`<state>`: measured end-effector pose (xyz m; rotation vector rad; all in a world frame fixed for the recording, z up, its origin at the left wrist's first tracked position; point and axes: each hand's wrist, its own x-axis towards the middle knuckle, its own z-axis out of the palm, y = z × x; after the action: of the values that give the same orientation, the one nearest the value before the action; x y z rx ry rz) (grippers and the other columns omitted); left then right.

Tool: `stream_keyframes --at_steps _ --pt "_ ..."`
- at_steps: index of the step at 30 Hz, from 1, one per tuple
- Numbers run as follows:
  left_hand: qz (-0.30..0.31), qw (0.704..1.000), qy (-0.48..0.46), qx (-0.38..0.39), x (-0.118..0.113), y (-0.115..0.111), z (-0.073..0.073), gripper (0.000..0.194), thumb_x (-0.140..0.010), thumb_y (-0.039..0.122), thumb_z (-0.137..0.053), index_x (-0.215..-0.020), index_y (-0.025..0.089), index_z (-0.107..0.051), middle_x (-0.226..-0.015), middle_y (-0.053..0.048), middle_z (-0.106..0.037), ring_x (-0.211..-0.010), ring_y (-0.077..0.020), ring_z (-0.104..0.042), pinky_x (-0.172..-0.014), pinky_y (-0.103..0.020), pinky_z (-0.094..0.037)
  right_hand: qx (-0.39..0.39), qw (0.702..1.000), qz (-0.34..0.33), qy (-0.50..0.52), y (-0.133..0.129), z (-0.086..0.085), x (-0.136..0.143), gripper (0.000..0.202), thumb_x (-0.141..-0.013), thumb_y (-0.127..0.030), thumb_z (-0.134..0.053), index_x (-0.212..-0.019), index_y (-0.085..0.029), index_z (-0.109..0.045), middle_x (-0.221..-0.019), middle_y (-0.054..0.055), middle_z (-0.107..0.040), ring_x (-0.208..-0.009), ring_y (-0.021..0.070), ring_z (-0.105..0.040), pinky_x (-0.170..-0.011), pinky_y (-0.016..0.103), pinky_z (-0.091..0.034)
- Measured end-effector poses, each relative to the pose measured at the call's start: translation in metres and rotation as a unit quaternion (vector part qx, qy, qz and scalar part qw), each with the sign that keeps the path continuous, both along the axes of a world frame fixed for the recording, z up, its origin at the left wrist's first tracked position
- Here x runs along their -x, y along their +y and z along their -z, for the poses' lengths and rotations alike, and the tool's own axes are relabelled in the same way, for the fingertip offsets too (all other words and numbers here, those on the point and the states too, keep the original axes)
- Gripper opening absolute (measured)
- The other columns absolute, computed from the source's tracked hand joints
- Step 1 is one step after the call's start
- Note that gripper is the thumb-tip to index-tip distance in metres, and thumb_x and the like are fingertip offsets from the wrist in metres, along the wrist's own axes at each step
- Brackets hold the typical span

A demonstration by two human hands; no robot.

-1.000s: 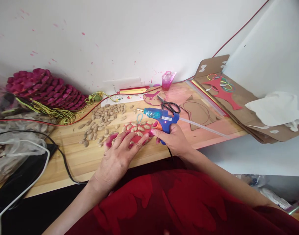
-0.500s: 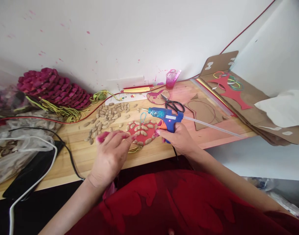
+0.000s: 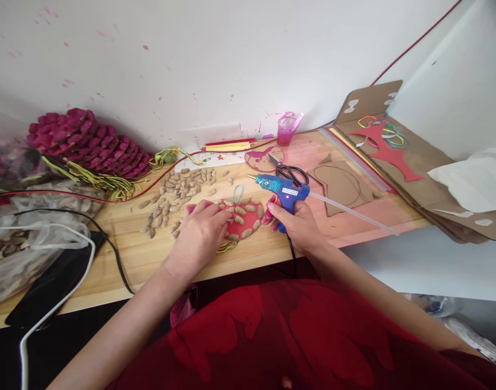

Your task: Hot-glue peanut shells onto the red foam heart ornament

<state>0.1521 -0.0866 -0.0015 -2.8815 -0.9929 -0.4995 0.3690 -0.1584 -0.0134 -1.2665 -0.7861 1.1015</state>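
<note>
My right hand (image 3: pixel 301 226) grips a blue hot glue gun (image 3: pixel 286 196) by its handle, the nozzle pointing left and a long clear glue stick (image 3: pixel 353 213) sticking out of its back. Below and left of the nozzle lies a red disc (image 3: pixel 252 221) with peanuts (image 3: pixel 240 220) set around its rim and in its middle; a light blue loop (image 3: pixel 238 193) stands at its top. My left hand (image 3: pixel 205 227) rests over the disc's left edge with fingers bent down and together. Whatever is under those fingertips is hidden.
Loose peanuts (image 3: pixel 187 183) lie on the wooden table (image 3: pixel 121 260) to the left. Black-handled scissors (image 3: pixel 290 172), a cut cardboard piece (image 3: pixel 341 187) and a pink cup (image 3: pixel 286 129) are behind the gun. Stacked magenta pieces (image 3: pixel 89 143), a plastic bag (image 3: pixel 24 260) and cables occupy the left.
My left hand has come down and right onto the disc's left edge. The glue gun has shifted slightly right, away from the disc.
</note>
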Motion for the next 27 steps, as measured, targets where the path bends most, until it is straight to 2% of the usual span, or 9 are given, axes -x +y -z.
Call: stream_keyframes --at_steps 3,6,9,11,14,18,22,27 --pt "0.033 0.999 0.025 -0.006 -0.009 0.004 -0.001 0.023 -0.101 0.018 -0.052 -0.089 0.022 -0.071 -0.087 -0.006 -0.071 -0.094 -0.0258 -0.058 -0.083 -0.042 -0.042 0.003 1.0 0.005 0.005 0.0 0.001 0.0 0.032 -0.072 -0.044 -0.083 -0.078 -0.019 -0.065 -0.064 -0.002 -0.066 -0.053 0.0121 -0.061 -0.048 0.024 -0.048" --pt "0.064 0.997 0.045 -0.019 -0.014 0.007 -0.002 0.018 -0.1 0.018 -0.055 -0.099 0.022 -0.072 -0.092 -0.006 -0.072 -0.096 -0.0266 -0.058 -0.084 -0.044 -0.042 0.001 1.0 0.007 0.01 0.0 0.004 -0.001 0.033 -0.069 -0.042 -0.086 -0.08 -0.019 -0.066 -0.067 0.0 -0.069 -0.058 0.0143 -0.065 -0.048 0.024 -0.05" --pt "0.084 0.994 0.071 -0.027 -0.016 0.011 -0.004 0.022 -0.103 0.019 -0.05 -0.105 0.022 -0.071 -0.095 -0.005 -0.071 -0.098 -0.0266 -0.058 -0.083 -0.043 -0.041 0.006 1.0 0.008 0.007 0.0 0.005 -0.002 0.034 -0.068 -0.042 -0.087 -0.083 -0.018 -0.067 -0.074 0.002 -0.071 -0.063 0.0157 -0.068 -0.049 0.024 -0.051" --pt "0.098 0.992 0.073 -0.03 -0.017 0.014 -0.005 0.022 -0.103 0.018 -0.05 -0.105 0.021 -0.071 -0.094 -0.004 -0.071 -0.098 -0.0266 -0.058 -0.082 -0.043 -0.039 0.006 1.0 0.003 0.006 0.0 0.005 -0.002 0.034 -0.07 -0.044 -0.085 -0.083 -0.018 -0.067 -0.075 0.002 -0.072 -0.061 0.0145 -0.067 -0.049 0.024 -0.051" --pt "0.124 0.99 0.061 -0.032 -0.017 0.018 -0.004 0.012 -0.099 0.019 -0.059 -0.099 0.02 -0.072 -0.09 -0.005 -0.071 -0.096 -0.0274 -0.057 -0.08 -0.044 -0.037 0.0 1.0 -0.002 0.006 0.0 0.004 -0.002 0.035 -0.07 -0.046 -0.084 -0.081 -0.018 -0.066 -0.072 0.001 -0.071 -0.054 0.0123 -0.062 -0.048 0.025 -0.051" --pt "0.141 0.987 0.062 -0.051 -0.018 0.023 -0.006 0.009 -0.097 0.018 -0.064 -0.096 0.021 -0.073 -0.084 -0.004 -0.069 -0.093 -0.0266 -0.056 -0.08 -0.044 -0.034 0.001 1.0 -0.008 -0.003 0.0 0.004 -0.002 0.033 -0.07 -0.045 -0.084 -0.08 -0.019 -0.066 -0.067 0.001 -0.07 -0.053 0.0129 -0.062 -0.049 0.025 -0.051" --pt "0.162 0.983 0.075 -0.042 -0.021 0.026 -0.01 0.007 -0.094 0.022 -0.069 -0.099 0.019 -0.073 -0.089 -0.005 -0.07 -0.093 -0.0263 -0.055 -0.079 -0.041 -0.034 0.009 1.0 -0.014 -0.021 0.0 0.005 -0.001 0.029 -0.073 -0.043 -0.082 -0.08 -0.019 -0.068 -0.066 0.002 -0.072 -0.054 0.0144 -0.064 -0.05 0.026 -0.052" --pt "0.169 0.98 0.1 -0.02 -0.022 0.027 -0.013 0.011 -0.095 0.015 -0.064 -0.099 0.018 -0.074 -0.096 -0.006 -0.073 -0.097 -0.0263 -0.056 -0.084 -0.041 -0.037 0.002 0.999 -0.012 -0.034 0.0 0.006 -0.002 0.027 -0.074 -0.041 -0.081 -0.077 -0.019 -0.067 -0.065 0.001 -0.071 -0.051 0.0129 -0.062 -0.049 0.025 -0.05"
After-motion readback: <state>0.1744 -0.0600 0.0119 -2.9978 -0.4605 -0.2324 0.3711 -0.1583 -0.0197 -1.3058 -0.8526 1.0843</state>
